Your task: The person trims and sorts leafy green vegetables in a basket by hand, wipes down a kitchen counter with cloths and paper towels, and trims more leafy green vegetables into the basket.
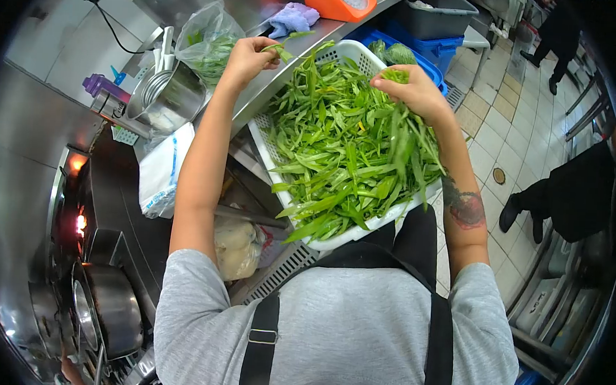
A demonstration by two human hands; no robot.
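Greens point(331, 145): one loose heap, sprigs past counting, filling one white basket point(357, 52) directly in front of the wearer. Hands apart. Left hand point(252, 60) pinches a small sprig point(282, 52) near the surface's edge; right hand point(419, 97) is curled round one bunch point(406, 145), its leaves hanging over the heap. How many sprigs in the bunch, we cannot tell. We judge the step to be picking through greens by hand; the next move calls for a light fingertip grip, as the leaves look soft and tangled. Left of the basket, a steel surface point(253, 102); along it we count one bag point(208, 44) of greens, one purple cloth point(294, 19), one orange scale point(325, 2). Lower left, one large pot point(117, 308). Off right, two people point(574, 196) in dark clothes, well apart from the basket.
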